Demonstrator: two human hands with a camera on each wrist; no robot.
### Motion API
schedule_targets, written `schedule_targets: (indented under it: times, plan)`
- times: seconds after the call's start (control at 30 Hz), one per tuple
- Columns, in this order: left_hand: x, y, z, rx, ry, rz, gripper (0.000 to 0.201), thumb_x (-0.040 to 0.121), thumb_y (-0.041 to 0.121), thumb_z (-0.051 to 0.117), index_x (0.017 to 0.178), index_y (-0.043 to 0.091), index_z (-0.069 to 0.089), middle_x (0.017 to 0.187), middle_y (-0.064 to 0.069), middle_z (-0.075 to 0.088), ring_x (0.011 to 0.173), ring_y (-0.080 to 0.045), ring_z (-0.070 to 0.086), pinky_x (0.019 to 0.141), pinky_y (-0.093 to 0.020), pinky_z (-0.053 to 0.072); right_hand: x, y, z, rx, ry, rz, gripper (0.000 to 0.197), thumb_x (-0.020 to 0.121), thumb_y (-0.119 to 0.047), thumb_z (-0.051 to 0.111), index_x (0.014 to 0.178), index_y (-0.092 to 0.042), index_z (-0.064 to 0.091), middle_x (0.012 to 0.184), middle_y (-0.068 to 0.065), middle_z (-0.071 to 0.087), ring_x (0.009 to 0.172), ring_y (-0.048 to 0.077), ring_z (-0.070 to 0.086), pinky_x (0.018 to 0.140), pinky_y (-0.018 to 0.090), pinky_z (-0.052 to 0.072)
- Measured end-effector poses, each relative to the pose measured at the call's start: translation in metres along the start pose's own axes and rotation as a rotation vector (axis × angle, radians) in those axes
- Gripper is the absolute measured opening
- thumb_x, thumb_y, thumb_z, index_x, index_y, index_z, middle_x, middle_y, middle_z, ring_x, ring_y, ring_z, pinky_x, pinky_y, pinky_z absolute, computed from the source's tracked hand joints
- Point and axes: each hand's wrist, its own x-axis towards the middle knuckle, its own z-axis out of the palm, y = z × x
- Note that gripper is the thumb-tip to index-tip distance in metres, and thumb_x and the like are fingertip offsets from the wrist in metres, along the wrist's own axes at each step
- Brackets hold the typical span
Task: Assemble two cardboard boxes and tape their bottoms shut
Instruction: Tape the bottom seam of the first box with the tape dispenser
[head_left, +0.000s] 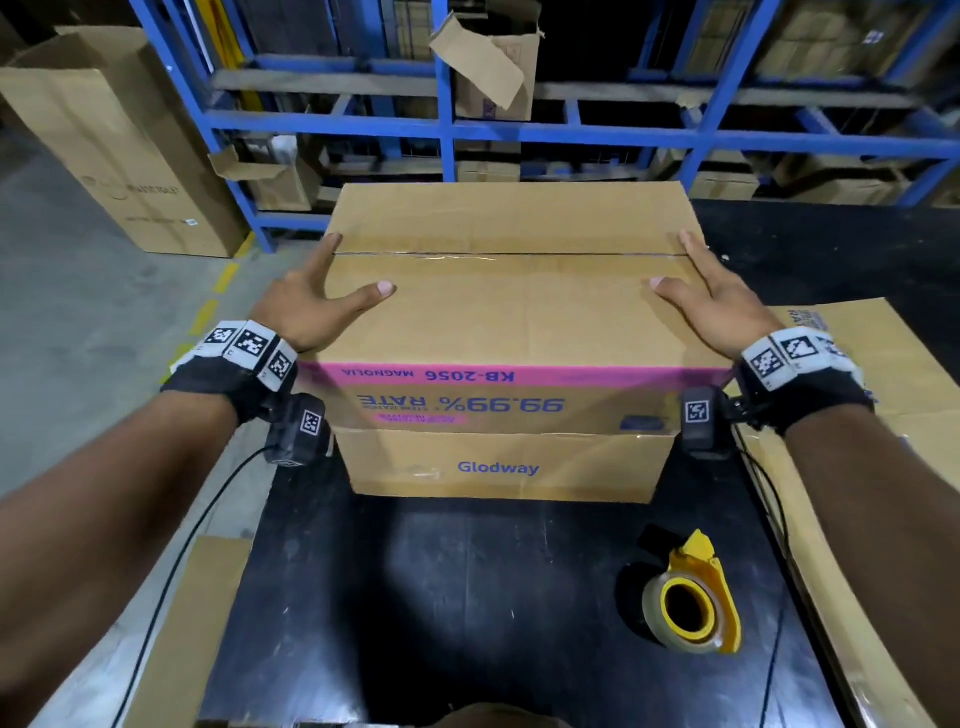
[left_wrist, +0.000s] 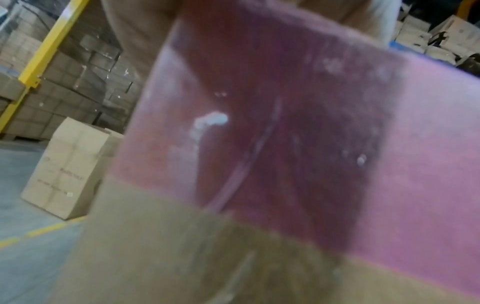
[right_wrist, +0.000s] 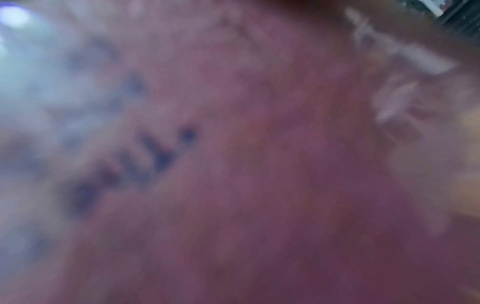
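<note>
A brown cardboard box (head_left: 511, 312) stands upside down on the black table (head_left: 441, 597), its pink band and print reading inverted. Its two top flaps lie flat and meet at a seam (head_left: 509, 254), where a glossy strip seems to run. My left hand (head_left: 358, 265) rests on the box's left top edge, with thumb and forefinger straight. My right hand (head_left: 672, 260) rests the same way on the right top edge. In the left wrist view the box's pink band (left_wrist: 428, 164) fills the frame. The right wrist view is a blur of the pink band (right_wrist: 259, 185). A yellow tape dispenser (head_left: 691, 608) lies near me on the table, apart from both hands.
A flat cardboard sheet (head_left: 883, 374) lies on the table's right side, and another (head_left: 197, 623) lies at the lower left. Blue racking (head_left: 447, 130) with boxes stands behind the table. A tall carton (head_left: 104, 140) (left_wrist: 70, 170) stands on the grey floor at left.
</note>
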Motion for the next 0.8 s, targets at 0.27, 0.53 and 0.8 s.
schedule_targets:
  times: [0.27, 0.53, 0.8]
  plan:
    - [-0.01, -0.007, 0.031, 0.042, -0.039, -0.044, 0.106, 0.071, 0.091, 0.059, 0.16, 0.048, 0.019, 0.164, 0.007, 0.039, 0.148, -0.027, 0.041, 0.121, -0.045, 0.035, -0.008, 0.026, 0.016, 0.02, -0.067, 0.028, 0.073, 0.092, -0.059, 0.056, 0.154, -0.054, 0.018, 0.164, -0.013, 0.025, 0.149, 0.022, 0.028, 0.119, 0.039, 0.023]
    - [-0.018, -0.033, 0.018, 0.073, -0.004, -0.086, 0.108, 0.064, 0.098, 0.055, 0.156, 0.057, 0.016, 0.161, 0.007, 0.043, 0.146, -0.03, 0.043, 0.119, -0.047, 0.037, -0.014, 0.029, 0.052, 0.04, -0.074, 0.011, 0.078, 0.083, -0.074, 0.052, 0.147, -0.067, 0.009, 0.164, -0.015, 0.023, 0.151, 0.028, 0.024, 0.122, 0.049, 0.021]
    - [-0.023, -0.054, -0.003, 0.147, 0.02, -0.079, 0.101, 0.075, 0.09, 0.055, 0.159, 0.052, 0.014, 0.166, 0.009, 0.033, 0.149, -0.03, 0.039, 0.119, -0.046, 0.035, -0.018, 0.008, 0.076, 0.045, -0.111, 0.027, 0.077, 0.087, -0.07, 0.053, 0.148, -0.066, 0.006, 0.163, -0.01, 0.028, 0.149, 0.036, 0.024, 0.121, 0.051, 0.021]
